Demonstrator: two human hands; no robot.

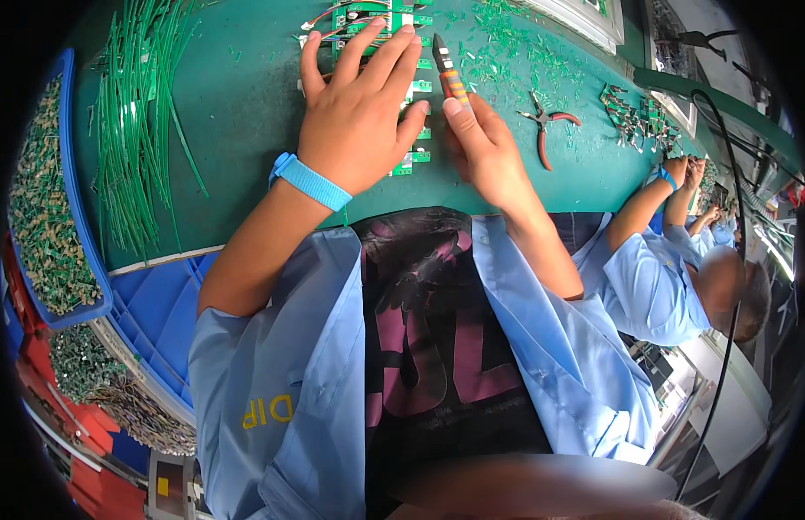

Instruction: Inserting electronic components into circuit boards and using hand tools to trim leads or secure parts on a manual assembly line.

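My left hand [357, 121] lies flat with its fingers spread over a green circuit board panel [409, 164]. The palm hides much of the panel; small tabs stick out along its right edge, and thin coloured wires [320, 24] show at its far end. In my right hand [487, 152], just right of the panel, is a utility knife [453, 85] with a grey and orange handle. Its dark pointed end faces away from me, close beside the panel's edge and seemingly apart from it.
Small green scraps [515, 61] litter the green mat. Red-handled pliers [544, 126] lie right, near a heap of boards [632, 117]. Long green strips [138, 130] lie left, beside a blue bin [94, 251] of small parts. A co-worker [654, 286] sits at right.
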